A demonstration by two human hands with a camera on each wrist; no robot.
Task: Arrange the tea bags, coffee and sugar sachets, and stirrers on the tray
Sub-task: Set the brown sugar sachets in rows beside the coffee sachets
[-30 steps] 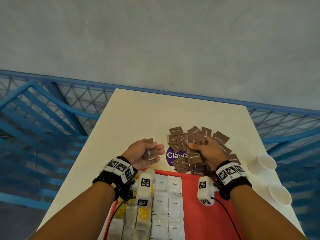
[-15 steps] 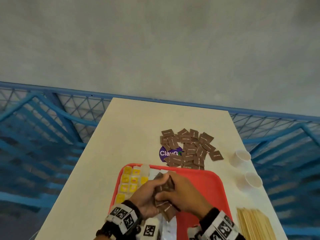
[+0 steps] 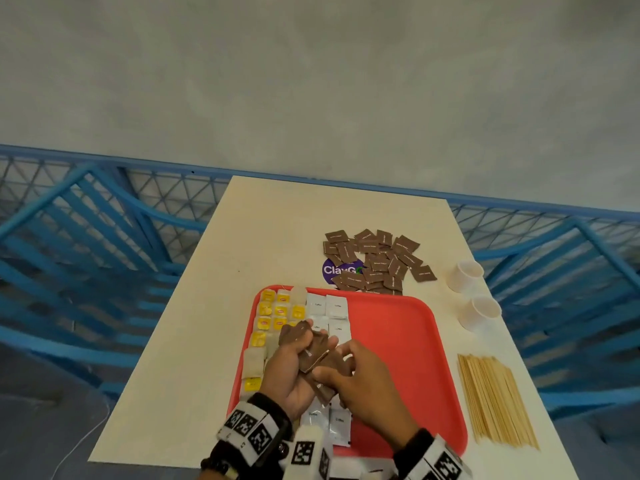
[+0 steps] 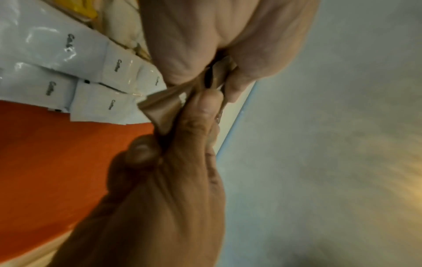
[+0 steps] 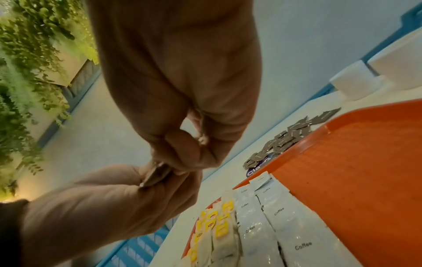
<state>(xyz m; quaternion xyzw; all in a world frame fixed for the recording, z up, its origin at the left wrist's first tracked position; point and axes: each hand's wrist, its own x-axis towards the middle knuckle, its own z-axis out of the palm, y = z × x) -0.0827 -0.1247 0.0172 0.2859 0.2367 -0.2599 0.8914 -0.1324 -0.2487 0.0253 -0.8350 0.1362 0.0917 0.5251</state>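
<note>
Left hand (image 3: 289, 370): fingers curled round a bundle of brown sachets (image 3: 313, 353), held above the red tray (image 3: 398, 358); seen also from the wrist (image 4: 205, 45)
Right hand (image 3: 360, 382): thumb and fingers pinching the same bundle from the tray's open side; the two hands touch at the bundle; wrist view shows the pinch (image 5: 178, 150)
Held bundle: above the tray, over the coffee column; edges fanned between the fingers (image 4: 164, 110)
Coffee sachets (image 3: 329, 308): white, in two columns on the tray, left of its bare middle; partly hidden under the hands
Tea bags (image 3: 273, 311): yellow-tagged, in rows along the tray's left edge, just beside the coffee
Loose brown sachets (image 3: 377, 259): heaped on the worktop (image 3: 270, 237) just beyond the tray's far edge; partly covering a purple sticker (image 3: 337, 270)
Stirrers (image 3: 495, 400): wooden, bundled on the worktop right of the tray
Cups (image 3: 465, 275): two, white, on the worktop beyond the tray's right far corner
</note>
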